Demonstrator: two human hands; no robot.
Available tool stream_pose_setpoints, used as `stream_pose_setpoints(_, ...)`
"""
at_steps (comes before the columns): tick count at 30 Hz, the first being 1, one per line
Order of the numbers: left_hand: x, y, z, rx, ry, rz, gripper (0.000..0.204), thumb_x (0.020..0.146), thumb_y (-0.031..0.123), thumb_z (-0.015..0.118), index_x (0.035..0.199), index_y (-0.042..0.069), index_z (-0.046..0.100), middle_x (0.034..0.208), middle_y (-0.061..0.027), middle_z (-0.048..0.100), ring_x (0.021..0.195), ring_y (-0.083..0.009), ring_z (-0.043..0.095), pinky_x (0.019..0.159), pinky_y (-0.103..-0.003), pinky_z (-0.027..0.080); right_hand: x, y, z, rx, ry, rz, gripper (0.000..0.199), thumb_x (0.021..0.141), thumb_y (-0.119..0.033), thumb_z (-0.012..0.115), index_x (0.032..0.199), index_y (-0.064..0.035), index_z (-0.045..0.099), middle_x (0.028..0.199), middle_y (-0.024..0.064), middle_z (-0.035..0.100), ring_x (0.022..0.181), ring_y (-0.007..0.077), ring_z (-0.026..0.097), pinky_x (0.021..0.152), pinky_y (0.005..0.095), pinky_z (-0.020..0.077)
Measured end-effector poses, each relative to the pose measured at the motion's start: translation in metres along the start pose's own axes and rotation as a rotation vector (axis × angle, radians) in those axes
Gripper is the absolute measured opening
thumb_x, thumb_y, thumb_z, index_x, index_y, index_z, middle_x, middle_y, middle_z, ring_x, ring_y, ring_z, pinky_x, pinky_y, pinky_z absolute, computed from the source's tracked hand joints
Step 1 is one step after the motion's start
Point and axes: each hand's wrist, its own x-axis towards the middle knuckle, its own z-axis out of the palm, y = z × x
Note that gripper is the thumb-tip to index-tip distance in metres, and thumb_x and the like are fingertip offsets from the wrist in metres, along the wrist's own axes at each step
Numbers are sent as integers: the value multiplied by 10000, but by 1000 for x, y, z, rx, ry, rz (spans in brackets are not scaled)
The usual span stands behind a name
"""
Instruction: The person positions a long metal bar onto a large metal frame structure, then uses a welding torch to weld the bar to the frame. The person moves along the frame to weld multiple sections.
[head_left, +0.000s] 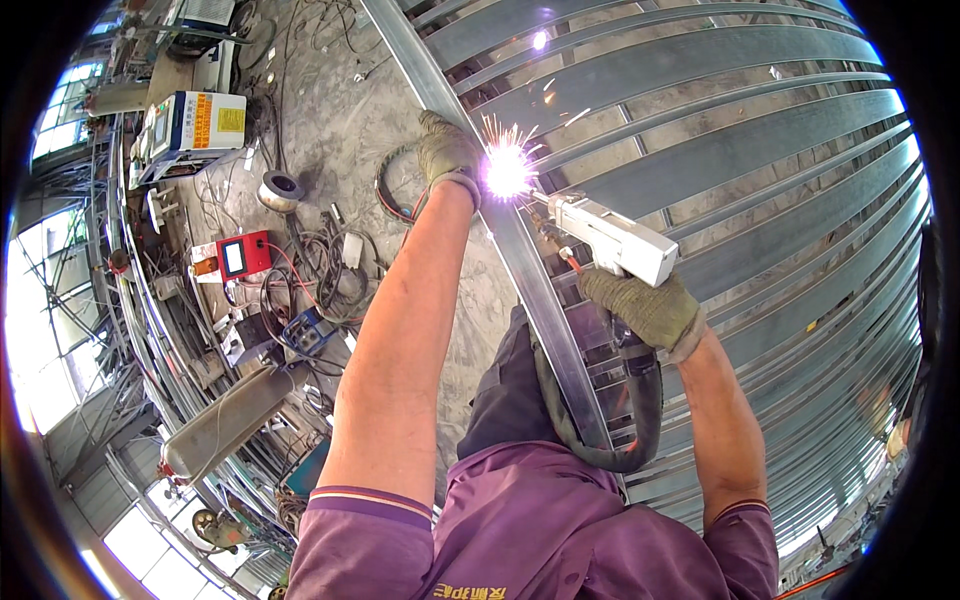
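Observation:
My right hand (645,307), in an olive-green glove, is closed around the handle of a white welding gun (618,238). The nozzle points left at a long grey metal rail (537,290), where a bright violet-white glare (508,172) throws sparks. Beside the glare, my left hand (446,152) in a matching glove is closed on the rail's left edge; its fingertips are partly hidden. Many parallel grey metal slats (700,150) run rightward from the rail. The glare hides the joint itself. A thick dark hose (648,410) hangs from the gun and loops near my waist.
On the concrete floor at left lie tangled cables (335,275), a wire spool (281,190), a red box with a screen (243,257) and a grey gas cylinder (225,428). A white-and-blue machine (205,125) stands farther off. Metal bars are stacked along the far left.

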Motion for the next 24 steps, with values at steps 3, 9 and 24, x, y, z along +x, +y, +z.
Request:
stream_pose_setpoints(3, 2, -1, 3, 54, 1, 51, 704, 1033, 485, 396, 1428, -98, 404, 1237, -274, 685, 1065, -380, 718, 912, -453, 562, -2, -2, 0, 5, 5, 15, 306, 921, -167, 800, 1180, -28, 712, 841, -1, 671, 704, 83, 591, 594, 272, 499)
stream_pose_setpoints(9, 6, -4, 7, 160, 8, 148, 791, 992, 358, 517, 1510, -155, 211, 1183, -313, 683, 1009, -400, 729, 827, -467, 584, -3, 2, -5, -54, -26, 85, 431, 921, -251, 802, 1277, -38, 684, 964, 49, 723, 803, 119, 638, 695, 296, 534)
stream_pose_setpoints(24, 14, -4, 15, 112, 37, 162, 758, 1024, 193, 526, 1605, -102, 138, 1235, -311, 668, 1037, -392, 729, 843, -476, 592, -4, 10, -8, -75, -30, 26, 472, 933, -290, 798, 1312, -39, 672, 1004, 72, 747, 867, 150, 654, 759, 332, 545)
